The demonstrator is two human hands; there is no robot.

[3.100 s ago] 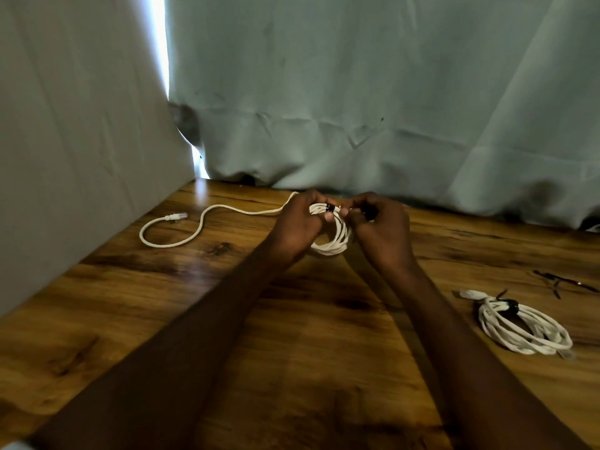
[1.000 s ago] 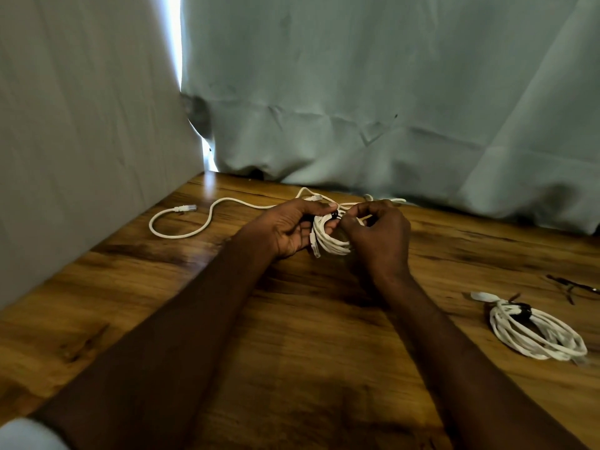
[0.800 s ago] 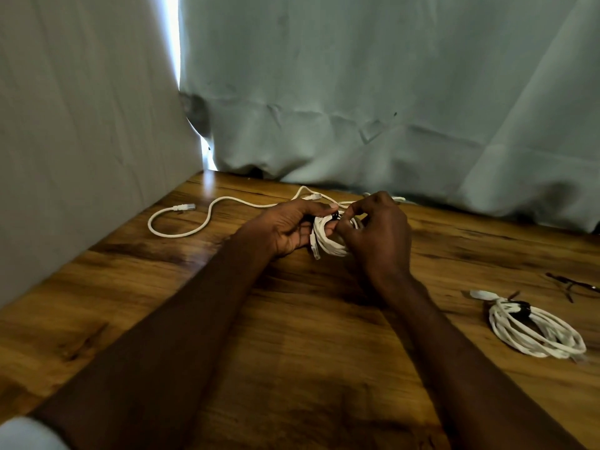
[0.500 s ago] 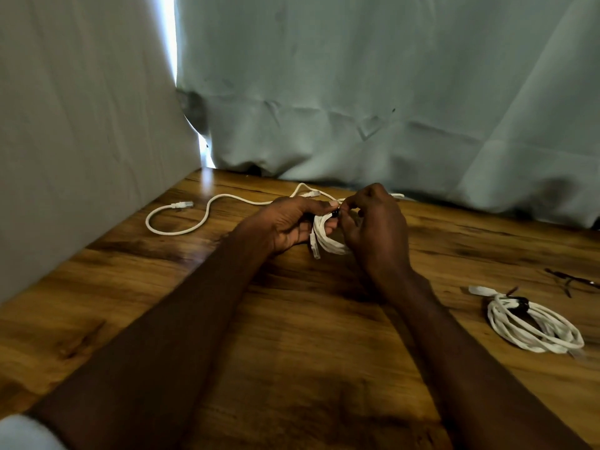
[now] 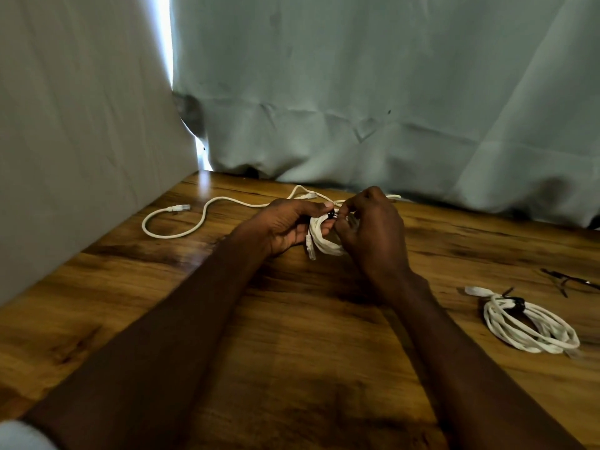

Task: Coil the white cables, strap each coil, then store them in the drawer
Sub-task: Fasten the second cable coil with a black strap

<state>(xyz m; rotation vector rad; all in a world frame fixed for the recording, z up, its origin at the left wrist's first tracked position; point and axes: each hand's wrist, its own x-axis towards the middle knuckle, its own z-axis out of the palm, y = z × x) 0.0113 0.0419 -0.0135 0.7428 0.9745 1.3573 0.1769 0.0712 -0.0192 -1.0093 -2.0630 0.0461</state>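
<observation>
- The left hand (image 5: 287, 227) grips a small white coil (image 5: 321, 237) of cable, thumb on top and fingers curled beneath it, just above the wooden table (image 5: 292, 336).
- The right hand (image 5: 370, 228) meets it from the other side, fingertips pinching at a small black strap (image 5: 331, 215) on the top of the coil.
- A plug end (image 5: 311, 250) of the coil hangs down between the two hands.
- Beyond and to the outer side of the left hand, a loose white cable (image 5: 181, 222) snakes across the table, its connector lying free near the grey cloth wall (image 5: 81, 125).
- Well out past the right wrist lies a finished coil (image 5: 532, 326), already bound with a dark strap, flat on the table.
- Farther out on that same side, thin dark pieces (image 5: 565, 280) rest on the wood; what they are cannot be told.
- A pale curtain (image 5: 389, 92) hangs behind both hands.
</observation>
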